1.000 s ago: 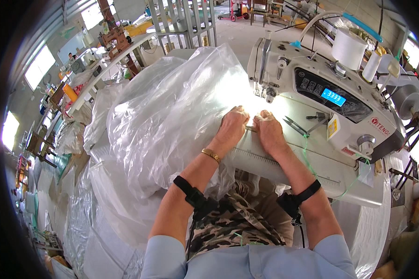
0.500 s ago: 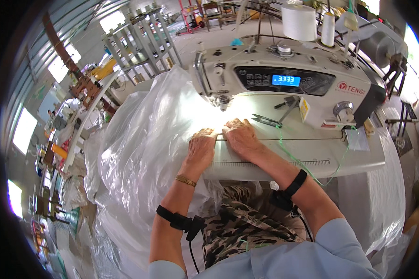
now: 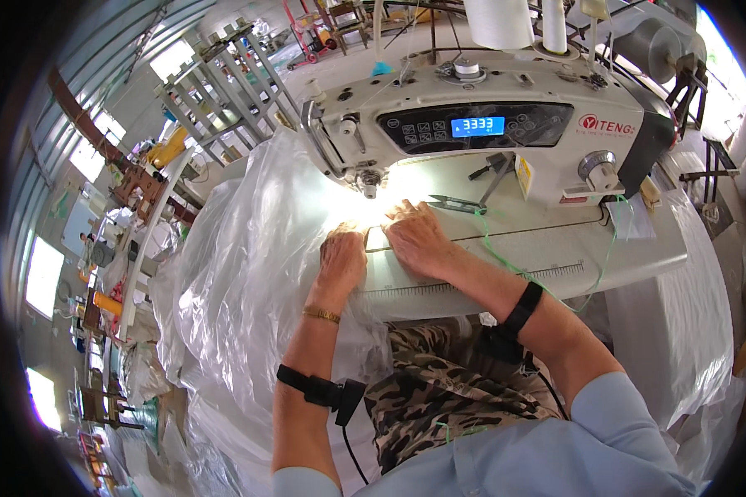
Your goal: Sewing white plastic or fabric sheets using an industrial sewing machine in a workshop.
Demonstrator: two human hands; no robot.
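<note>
Under the lit needle area of a white sewing machine (image 3: 489, 99), both my hands rest on the machine bed (image 3: 506, 240). My left hand (image 3: 342, 258) has its fingers bent and pressed together on the edge of a clear plastic sheet (image 3: 240, 265). Just right of the needle, my right hand (image 3: 419, 240) lies with its fingers curled and drawn together; strong glare washes out its fingertips and whatever they hold. Beyond the right hand lie small thread snips (image 3: 456, 204) with a green cord (image 3: 506, 261) tied to them.
White thread cones (image 3: 499, 23) stand behind the machine. A dark-handled tool (image 3: 487, 167) lies near its base. The plastic spreads in folds down the left side. Farther left are a metal rack (image 3: 228, 91) and a cluttered long table (image 3: 145, 265).
My view has shifted, so the machine sits farther left and higher in the picture. Both hands stay close to the needle, with little visible movement relative to the machine.
</note>
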